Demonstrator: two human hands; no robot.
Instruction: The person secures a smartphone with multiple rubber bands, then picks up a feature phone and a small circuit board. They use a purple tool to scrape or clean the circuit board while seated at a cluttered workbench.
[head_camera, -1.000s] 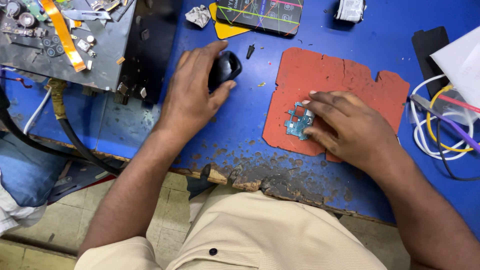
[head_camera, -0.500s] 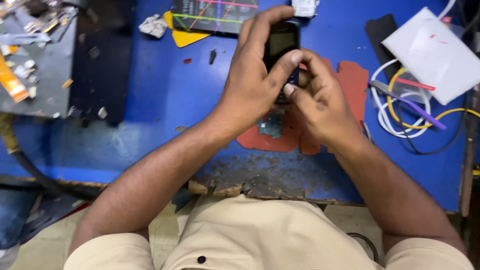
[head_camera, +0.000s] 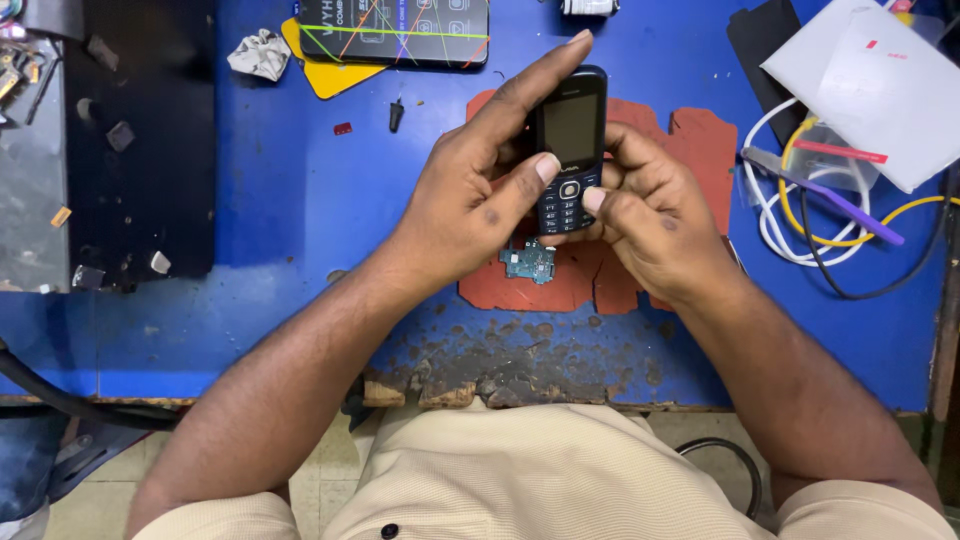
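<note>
Held upright above the orange-red rubber mat (head_camera: 700, 140) on the blue desk (head_camera: 280, 220): small black keypad phone (head_camera: 570, 150), gripped between left hand (head_camera: 470, 200) and right hand (head_camera: 650, 220), thumbs pressed on keypad. Underneath, small teal circuit board (head_camera: 530, 263).

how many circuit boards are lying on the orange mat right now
1: a small circuit board lies on the orange mat, just below the two hands; they may hide others.

Dark keypad phone (head_camera: 569, 150) held upright above a blue bench (head_camera: 270, 210), clasped between left hand (head_camera: 470, 205) and right hand (head_camera: 650, 225), both thumbs laid on the keys, small circuit board (head_camera: 529, 262) lying on a red mat (head_camera: 700, 140) beneath, coiled cables (head_camera: 800, 225) at right.
</note>
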